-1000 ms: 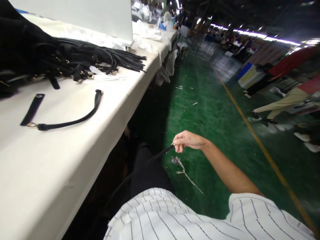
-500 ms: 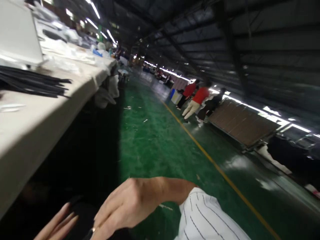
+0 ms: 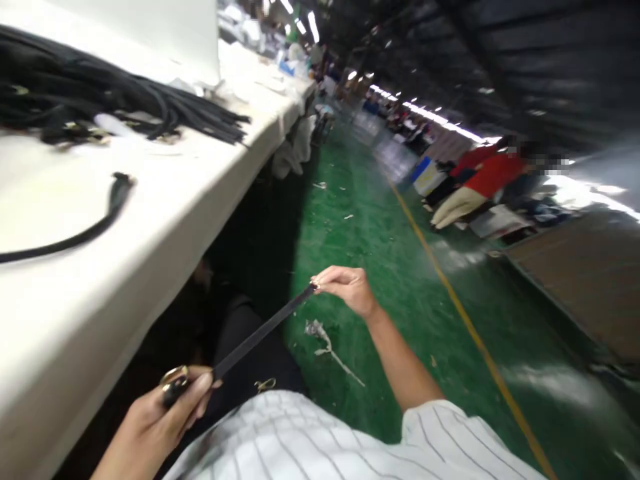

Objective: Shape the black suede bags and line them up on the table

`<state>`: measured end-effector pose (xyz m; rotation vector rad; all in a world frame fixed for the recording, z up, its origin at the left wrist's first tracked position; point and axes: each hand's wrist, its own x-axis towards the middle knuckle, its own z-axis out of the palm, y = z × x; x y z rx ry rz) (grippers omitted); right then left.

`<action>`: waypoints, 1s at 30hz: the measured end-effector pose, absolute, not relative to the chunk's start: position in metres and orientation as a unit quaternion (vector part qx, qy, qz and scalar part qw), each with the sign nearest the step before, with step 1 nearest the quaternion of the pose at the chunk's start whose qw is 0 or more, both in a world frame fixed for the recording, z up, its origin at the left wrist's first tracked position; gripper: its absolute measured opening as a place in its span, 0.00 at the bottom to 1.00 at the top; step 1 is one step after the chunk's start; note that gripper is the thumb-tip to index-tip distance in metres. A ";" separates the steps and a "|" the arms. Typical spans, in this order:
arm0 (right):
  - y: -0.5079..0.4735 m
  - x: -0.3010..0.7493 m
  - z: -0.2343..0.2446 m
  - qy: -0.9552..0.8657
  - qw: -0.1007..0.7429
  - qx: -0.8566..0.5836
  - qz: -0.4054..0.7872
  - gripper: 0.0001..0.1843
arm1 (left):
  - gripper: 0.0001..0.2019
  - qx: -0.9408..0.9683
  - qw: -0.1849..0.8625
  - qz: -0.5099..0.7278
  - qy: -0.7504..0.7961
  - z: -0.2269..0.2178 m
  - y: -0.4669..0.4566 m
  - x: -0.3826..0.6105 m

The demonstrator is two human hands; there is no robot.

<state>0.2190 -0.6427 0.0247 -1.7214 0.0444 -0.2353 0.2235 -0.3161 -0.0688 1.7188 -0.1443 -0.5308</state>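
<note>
A narrow black strap (image 3: 265, 330) runs taut and slanting between my two hands, above my dark-clothed lap. My left hand (image 3: 167, 413) is closed around its lower end, where a gold-coloured metal ring (image 3: 175, 375) and a bunched black piece show beside the thumb. At the upper end, my right hand (image 3: 347, 287) pinches the strap by a small shiny metal part, the kind of which I cannot make out. One more black strap (image 3: 75, 237) lies curved on the white table (image 3: 165, 220) to my left. Farther back on it is a heap of black straps (image 3: 125, 93) with metal fittings.
A white panel (image 3: 155, 33) stands on the table behind the heap. Scraps, including a crumpled strip (image 3: 327, 340), lie on the green floor (image 3: 330, 233). Across the yellow line (image 3: 450, 293), people in red tops (image 3: 493, 175) stand near a large brown board (image 3: 585, 273).
My right hand has moved up and away from my left, and the strap now stretches between them. The view has swung left and down, bringing more of the table and my lap into sight.
</note>
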 end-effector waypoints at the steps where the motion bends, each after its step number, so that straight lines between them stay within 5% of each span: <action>1: -0.648 0.222 0.015 0.033 0.667 -0.739 -0.087 0.11 | 0.24 0.741 0.623 -0.246 -0.054 -0.067 -0.308 0.221; 5: -0.654 0.233 -0.019 0.062 0.687 -0.724 -0.004 0.10 | 0.20 0.734 0.625 -0.259 -0.064 -0.052 -0.292 0.217; 10: -0.598 0.239 -0.028 -0.130 0.491 -0.858 0.081 0.12 | 0.19 0.705 0.637 -0.297 -0.094 -0.037 -0.303 0.218; 17: -0.518 0.225 -0.037 -0.157 0.610 -0.656 0.417 0.28 | 0.21 0.663 0.659 -0.342 -0.100 -0.042 -0.304 0.217; 21: -0.543 0.222 -0.046 0.001 0.657 -0.644 0.392 0.27 | 0.22 0.688 0.646 -0.330 -0.004 -0.053 -0.299 0.204; 26: -0.563 0.222 -0.033 0.141 0.766 -0.565 0.271 0.14 | 0.20 0.694 0.657 -0.294 0.020 -0.061 -0.304 0.198; 30: -0.536 0.213 -0.029 0.099 0.745 -0.603 0.269 0.17 | 0.19 0.843 0.492 -0.210 -0.061 -0.059 -0.315 0.201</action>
